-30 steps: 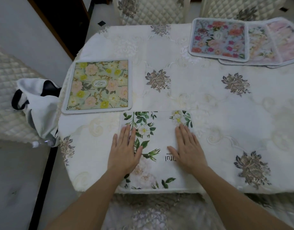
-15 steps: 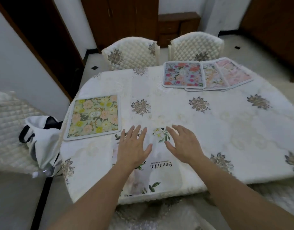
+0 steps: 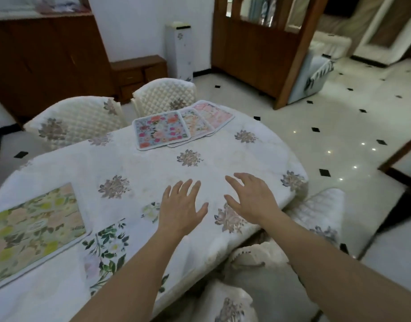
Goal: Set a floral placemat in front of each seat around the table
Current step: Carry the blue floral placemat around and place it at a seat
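Where the white, green-leafed fabric placemat point(image 3: 107, 247) lies on the surface point(image 3: 153, 163), left hand point(image 3: 182, 206) is released over its far end, right hand point(image 3: 248, 198) released beside it

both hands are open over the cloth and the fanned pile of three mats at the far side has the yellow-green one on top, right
Not quite: in the head view the fanned pile has the blue mat with red and pink flowers on top. The yellow-green mat lies at the near left. The left hand and right hand are open over the cloth.
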Demonstrator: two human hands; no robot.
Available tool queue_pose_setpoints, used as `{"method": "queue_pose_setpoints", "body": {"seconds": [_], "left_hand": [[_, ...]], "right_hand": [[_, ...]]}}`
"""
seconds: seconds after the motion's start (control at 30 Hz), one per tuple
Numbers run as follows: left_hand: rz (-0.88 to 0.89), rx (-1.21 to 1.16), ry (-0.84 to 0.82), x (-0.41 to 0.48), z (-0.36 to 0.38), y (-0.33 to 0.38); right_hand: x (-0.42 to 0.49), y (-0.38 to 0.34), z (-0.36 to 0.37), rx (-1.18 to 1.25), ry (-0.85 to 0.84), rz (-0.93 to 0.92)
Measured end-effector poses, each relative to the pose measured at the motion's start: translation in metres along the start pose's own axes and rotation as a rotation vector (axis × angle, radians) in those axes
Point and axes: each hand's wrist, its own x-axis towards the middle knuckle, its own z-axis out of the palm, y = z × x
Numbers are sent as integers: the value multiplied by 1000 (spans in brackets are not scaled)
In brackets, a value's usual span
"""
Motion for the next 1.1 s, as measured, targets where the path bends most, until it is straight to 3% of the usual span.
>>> {"method": "queue_pose_setpoints", "body": {"seconds": [0.33, 0.63, 0.87, 1.1], "left_hand": [[340, -46, -1, 95, -2, 165], [675, -116, -4, 180, 28, 387], [912, -85, -28, 210, 44, 527], [1045, -52, -36, 229, 52, 610]], "right_hand": [[-74, 190, -45, -71, 18, 369], [-153, 366, -70, -204, 0, 673], [-206, 444, -74, -214, -38, 840], [-224, 487, -83, -209, -46, 955]]}}
